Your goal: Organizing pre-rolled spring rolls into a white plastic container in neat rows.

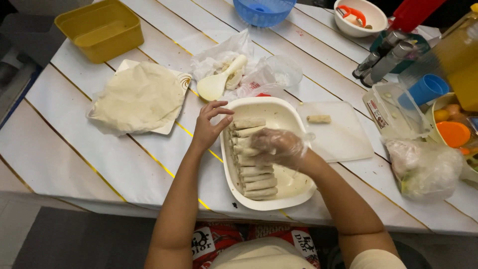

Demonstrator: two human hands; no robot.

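A white oval dish (293, 115) sits on the table in front of me and holds several pale rolled wraps (255, 178) stacked in a column along its left side. My left hand (209, 124) is bare, fingers spread, touching the dish's left rim by the top rolls. My right hand (278, 147) wears a clear plastic glove and rests over the middle of the column, fingers on a roll. Whether it grips that roll is unclear. One more roll (318, 119) lies alone on a translucent cutting board (343, 142) to the right of the dish.
A stack of thin wrappers (138, 97) lies on a plate at left; a yellow tub (101, 27) stands beyond it. Behind the dish lie a pale spoon (219, 79) on crumpled bags, and a blue bowl (264, 10). Containers, a blue cup (428, 88) and a plastic bag (425, 167) crowd the right.
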